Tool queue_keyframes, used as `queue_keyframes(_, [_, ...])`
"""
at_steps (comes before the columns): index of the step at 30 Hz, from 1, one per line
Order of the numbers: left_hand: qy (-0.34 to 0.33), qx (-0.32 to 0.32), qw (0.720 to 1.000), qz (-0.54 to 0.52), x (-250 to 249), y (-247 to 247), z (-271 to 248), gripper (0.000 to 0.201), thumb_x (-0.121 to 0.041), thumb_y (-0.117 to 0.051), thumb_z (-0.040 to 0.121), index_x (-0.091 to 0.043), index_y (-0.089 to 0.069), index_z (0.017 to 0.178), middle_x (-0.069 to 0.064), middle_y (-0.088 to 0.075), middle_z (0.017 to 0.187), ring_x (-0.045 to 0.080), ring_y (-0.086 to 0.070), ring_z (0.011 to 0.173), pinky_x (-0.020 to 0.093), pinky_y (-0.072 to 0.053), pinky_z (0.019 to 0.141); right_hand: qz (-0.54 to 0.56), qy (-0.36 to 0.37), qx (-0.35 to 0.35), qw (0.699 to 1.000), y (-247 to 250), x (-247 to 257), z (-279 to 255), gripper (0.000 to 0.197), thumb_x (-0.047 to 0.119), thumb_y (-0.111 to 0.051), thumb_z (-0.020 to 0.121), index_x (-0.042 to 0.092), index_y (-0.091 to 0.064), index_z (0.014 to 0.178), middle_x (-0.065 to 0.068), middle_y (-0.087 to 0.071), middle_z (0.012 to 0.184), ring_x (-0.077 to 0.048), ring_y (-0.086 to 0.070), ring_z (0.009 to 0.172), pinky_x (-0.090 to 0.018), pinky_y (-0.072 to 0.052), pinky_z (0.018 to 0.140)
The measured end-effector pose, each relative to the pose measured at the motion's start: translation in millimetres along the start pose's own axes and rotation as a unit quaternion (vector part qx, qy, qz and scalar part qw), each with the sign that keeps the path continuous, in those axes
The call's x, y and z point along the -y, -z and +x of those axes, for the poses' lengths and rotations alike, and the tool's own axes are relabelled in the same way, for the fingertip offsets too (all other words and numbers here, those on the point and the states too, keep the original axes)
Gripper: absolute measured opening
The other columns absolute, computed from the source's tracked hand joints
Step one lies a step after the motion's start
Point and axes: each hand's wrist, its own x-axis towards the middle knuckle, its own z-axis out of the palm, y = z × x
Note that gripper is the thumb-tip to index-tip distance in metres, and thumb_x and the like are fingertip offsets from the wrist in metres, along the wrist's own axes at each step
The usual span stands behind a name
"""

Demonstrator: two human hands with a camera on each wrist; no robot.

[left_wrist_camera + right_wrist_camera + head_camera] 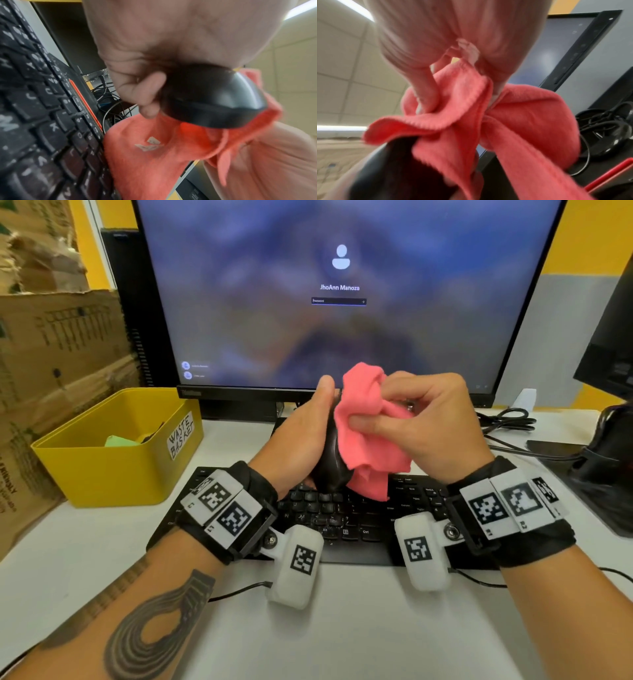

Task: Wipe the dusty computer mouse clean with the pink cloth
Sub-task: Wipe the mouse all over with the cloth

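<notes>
A black computer mouse is held up in the air above the keyboard, gripped from its left side by my left hand. My right hand holds a bunched pink cloth pressed against the mouse's right side. In the left wrist view my left hand curls its fingers round the glossy mouse, and the cloth hangs below it. In the right wrist view my right hand pinches the cloth over the dark mouse. Most of the mouse is hidden by the cloth.
A black keyboard lies under the hands, and a lit monitor stands behind them. A yellow waste basket sits at the left beside cardboard boxes. Cables and black equipment are at the right.
</notes>
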Motion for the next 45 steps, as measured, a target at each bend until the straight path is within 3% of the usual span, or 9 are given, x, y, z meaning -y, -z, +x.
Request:
queue_keyframes(7, [-0.035,0.006,0.999,0.020,5.0,4.9,3.9,0.065,-0.049,-0.013,0.112,-0.034,-0.071,0.087,-0.030,-0.072,0.068,-0.019,-0.063,0.069,0.000,-0.041,0.062,0.019,-0.036,0.042,0.998,-2.5,-0.3,-1.1,0.022,0.010,-0.093,0.065,0.004,-0.078,0.080,-0.018,-0.071,0.077,-0.012,-0.055,0.069,-0.028,-0.044,0.067])
queue_keyframes(11, [0.010,0.093,0.995,-0.043,3.6,-1.4,-2.9,0.070,-0.067,-0.030,0.105,-0.013,-0.075,0.108,0.010,-0.081,0.092,0.020,-0.077,0.089,0.035,-0.058,0.085,0.045,-0.073,-0.058,0.995,4.3,-5.1,2.6,0.012,0.010,-0.087,0.077,0.006,-0.077,0.084,-0.007,-0.073,0.075,-0.009,-0.061,0.067,-0.025,-0.049,0.065])
queue_keyframes(13, [0.003,0.114,0.993,-0.025,4.7,-0.4,-5.3,0.070,-0.075,-0.043,0.094,-0.014,-0.067,0.121,0.008,-0.080,0.095,0.024,-0.077,0.080,0.046,-0.062,0.068,0.041,-0.089,-0.083,0.992,4.4,-6.9,3.1,0.009,0.011,-0.085,0.080,0.011,-0.077,0.081,0.000,-0.071,0.071,-0.009,-0.061,0.066,-0.025,-0.050,0.064])
queue_keyframes(15, [-0.024,0.113,0.993,0.011,6.8,2.0,-7.3,0.067,-0.072,-0.063,0.077,-0.025,-0.061,0.125,-0.009,-0.076,0.090,0.011,-0.072,0.066,0.036,-0.055,0.048,0.061,-0.114,-0.090,0.987,4.5,-8.1,4.2,0.007,0.014,-0.083,0.081,0.013,-0.076,0.080,-0.004,-0.071,0.075,-0.014,-0.062,0.070,-0.032,-0.051,0.066])
queue_keyframes(18, [-0.041,0.116,0.992,0.040,12.2,6.7,-6.1,0.085,-0.054,-0.084,0.063,-0.036,-0.049,0.138,-0.014,-0.069,0.120,0.005,-0.073,0.101,0.046,-0.063,0.084,0.124,-0.162,-0.112,0.973,9.2,-8.9,8.4,0.008,0.018,-0.076,0.078,0.013,-0.074,0.085,-0.010,-0.071,0.083,-0.022,-0.064,0.079,-0.043,-0.054,0.076])
queue_keyframes(21, [-0.037,0.105,0.990,0.081,16.9,7.8,-3.0,0.087,-0.034,-0.094,0.071,-0.027,-0.041,0.139,-0.015,-0.064,0.120,-0.012,-0.065,0.096,0.016,-0.053,0.087,0.171,-0.188,-0.153,0.955,15.0,-7.6,13.4,0.010,0.010,-0.068,0.076,0.012,-0.067,0.086,-0.004,-0.068,0.079,-0.023,-0.063,0.081,-0.042,-0.052,0.080])
queue_keyframes(31, [-0.092,0.035,0.987,0.125,23.6,13.0,5.5,0.061,-0.028,-0.093,0.071,-0.016,-0.052,0.115,-0.003,-0.068,0.100,0.013,-0.067,0.085,0.037,-0.057,0.078,0.078,-0.108,-0.085,0.987,20.0,-2.9,8.7,0.011,-0.003,-0.059,0.053,0.000,-0.065,0.062,-0.016,-0.057,0.073,-0.024,-0.051,0.072,-0.035,-0.039,0.069])
queue_keyframes(37, [-0.152,-0.007,0.977,0.153,23.1,12.8,5.2,0.058,-0.035,-0.089,0.073,-0.012,-0.049,0.109,-0.001,-0.070,0.090,0.020,-0.058,0.076,0.032,-0.046,0.067,-0.066,-0.004,0.033,0.997,1.5,-1.2,-0.8,0.020,0.014,-0.079,0.067,0.025,-0.078,0.084,-0.007,-0.067,0.085,-0.005,-0.061,0.082,-0.017,-0.047,0.076])
queue_keyframes(45, [-0.165,0.025,0.978,0.127,18.3,10.6,1.0,0.057,-0.027,-0.091,0.065,-0.020,-0.051,0.105,-0.010,-0.062,0.082,0.012,-0.052,0.069,0.025,-0.045,0.064,-0.045,-0.031,-0.074,0.996,13.1,-8.0,5.9,0.029,0.004,-0.084,0.076,0.032,-0.074,0.078,0.018,-0.073,0.074,0.005,-0.064,0.073,-0.016,-0.049,0.073])
